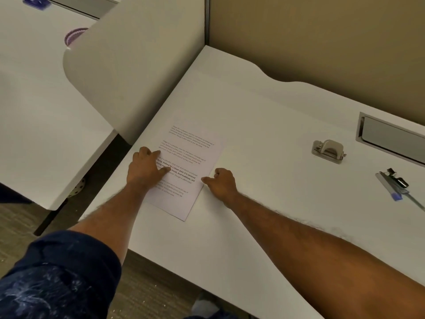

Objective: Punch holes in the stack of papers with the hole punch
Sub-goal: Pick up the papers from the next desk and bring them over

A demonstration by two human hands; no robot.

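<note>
A stack of white printed papers point(190, 157) lies flat and slanted on the white desk point(264, 116). My left hand point(147, 166) rests on the stack's left edge, fingers curled and pressing down on the sheets. My right hand point(222, 184) is at the stack's right edge, thumb touching the paper's side, fingers curled. A silver hole punch point(328, 150) stands well to the right of the papers, apart from both hands.
A binder clip with a pen and a blue-tipped item point(395, 183) lies at the far right. A recessed metal cable tray point(391, 137) sits in the desk behind the punch. A white divider panel point(138, 65) rises on the left; a tan partition wall point(322, 35) stands behind.
</note>
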